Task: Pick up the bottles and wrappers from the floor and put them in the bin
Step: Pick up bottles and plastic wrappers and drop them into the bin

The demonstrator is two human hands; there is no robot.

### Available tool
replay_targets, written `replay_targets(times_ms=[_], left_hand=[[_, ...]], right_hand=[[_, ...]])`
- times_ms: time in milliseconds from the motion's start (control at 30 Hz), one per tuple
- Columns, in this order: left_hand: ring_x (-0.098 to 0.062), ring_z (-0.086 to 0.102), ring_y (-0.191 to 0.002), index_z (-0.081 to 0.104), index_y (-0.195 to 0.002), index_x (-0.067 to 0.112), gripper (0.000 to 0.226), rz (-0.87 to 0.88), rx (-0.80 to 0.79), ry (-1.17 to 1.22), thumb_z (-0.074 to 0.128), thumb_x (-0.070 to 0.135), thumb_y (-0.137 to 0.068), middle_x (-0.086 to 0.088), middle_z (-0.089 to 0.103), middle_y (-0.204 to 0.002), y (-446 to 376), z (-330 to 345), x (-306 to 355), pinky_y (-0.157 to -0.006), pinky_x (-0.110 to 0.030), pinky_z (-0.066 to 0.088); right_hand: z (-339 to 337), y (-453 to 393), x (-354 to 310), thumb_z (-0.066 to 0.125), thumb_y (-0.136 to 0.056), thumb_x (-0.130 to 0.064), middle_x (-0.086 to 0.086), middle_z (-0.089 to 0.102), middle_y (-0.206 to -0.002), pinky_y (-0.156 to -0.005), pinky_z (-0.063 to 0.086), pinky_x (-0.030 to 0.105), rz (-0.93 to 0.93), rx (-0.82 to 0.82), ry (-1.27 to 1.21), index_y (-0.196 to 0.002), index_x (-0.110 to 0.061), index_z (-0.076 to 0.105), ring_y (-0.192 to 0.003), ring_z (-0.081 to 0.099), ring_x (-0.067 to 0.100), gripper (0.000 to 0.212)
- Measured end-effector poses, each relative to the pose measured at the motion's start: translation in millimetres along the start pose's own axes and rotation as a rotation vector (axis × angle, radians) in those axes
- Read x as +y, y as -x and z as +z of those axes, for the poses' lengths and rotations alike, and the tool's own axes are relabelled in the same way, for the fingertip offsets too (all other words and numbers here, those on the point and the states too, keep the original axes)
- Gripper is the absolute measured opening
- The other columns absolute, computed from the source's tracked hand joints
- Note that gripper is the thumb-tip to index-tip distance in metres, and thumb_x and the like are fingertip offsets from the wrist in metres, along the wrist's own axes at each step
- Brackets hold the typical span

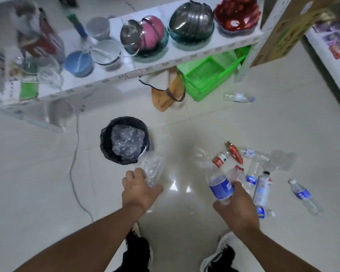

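My left hand (pixel 138 190) grips a clear crumpled bottle (pixel 153 167) just below and right of the black bin (pixel 106 138), which holds crumpled clear plastic. My right hand (pixel 237 208) holds a clear bottle with a blue label (pixel 220 186) upright, along with a second clear bottle behind it. On the floor to the right lie a red wrapper (pixel 235 153), a red-and-white wrapper (pixel 220 159), several clear bottles (pixel 252 176), a white bottle (pixel 261 190) and a blue-labelled bottle (pixel 303 196). Another bottle (pixel 238 97) lies farther off by the green basket.
A white shelf (pixel 155 63) with bowls and cups runs across the top. Under it sit a green basket (pixel 210 75) and a tan bag (pixel 168 95). A grey cable (pixel 75 163) trails over the floor at left. A cardboard box stands at top right. My shoes (pixel 220 256) show below.
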State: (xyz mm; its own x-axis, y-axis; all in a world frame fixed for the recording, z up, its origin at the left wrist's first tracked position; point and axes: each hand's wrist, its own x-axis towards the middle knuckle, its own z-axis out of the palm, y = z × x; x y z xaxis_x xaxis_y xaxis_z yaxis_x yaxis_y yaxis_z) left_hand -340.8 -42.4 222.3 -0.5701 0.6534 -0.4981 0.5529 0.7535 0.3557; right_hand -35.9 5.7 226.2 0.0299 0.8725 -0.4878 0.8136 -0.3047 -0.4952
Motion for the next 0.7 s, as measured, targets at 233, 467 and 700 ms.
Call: replay_targets(times_ms=[233, 467, 700], left_hand=[[-0.020, 0.038, -0.106, 0.046, -0.108, 0.030, 0.059, -0.063, 0.027, 0.064, 0.073, 0.056, -0.064, 0.005, 0.039, -0.111, -55.0, -68.4, -96.2, -0.080, -0.040, 0.044], [-0.025, 0.044, -0.109, 0.049, -0.116, 0.024, 0.066, -0.096, 0.115, 0.109, 0.082, 0.051, -0.065, -0.002, 0.043, -0.114, -106.9, -173.1, -188.9, -0.085, -0.039, 0.043], [-0.034, 0.051, -0.119, 0.055, -0.117, 0.021, 0.063, -0.195, 0.119, 0.172, 0.086, 0.047, -0.068, -0.006, 0.045, -0.117, -139.0, -204.6, -235.9, -0.095, -0.040, 0.044]], right_hand=[[67.6, -5.9, -102.3, 0.073, -0.059, -0.045, -0.016, 0.064, -0.076, -0.053, 0.041, 0.027, -0.103, 0.004, 0.088, -0.099, -0.042, 0.044, -0.065, 0.061, 0.002, 0.050], [165.0, -0.4, -237.0, 0.077, -0.065, -0.042, -0.014, 0.066, -0.078, -0.055, 0.045, 0.029, -0.187, -0.059, 0.050, -0.099, -0.038, 0.046, -0.066, 0.063, 0.005, 0.046], [225.9, -24.9, -334.2, 0.074, -0.063, -0.040, -0.011, 0.065, -0.079, -0.058, 0.050, 0.031, -0.320, -0.177, 0.101, -0.100, -0.035, 0.049, -0.067, 0.063, 0.011, 0.045]])
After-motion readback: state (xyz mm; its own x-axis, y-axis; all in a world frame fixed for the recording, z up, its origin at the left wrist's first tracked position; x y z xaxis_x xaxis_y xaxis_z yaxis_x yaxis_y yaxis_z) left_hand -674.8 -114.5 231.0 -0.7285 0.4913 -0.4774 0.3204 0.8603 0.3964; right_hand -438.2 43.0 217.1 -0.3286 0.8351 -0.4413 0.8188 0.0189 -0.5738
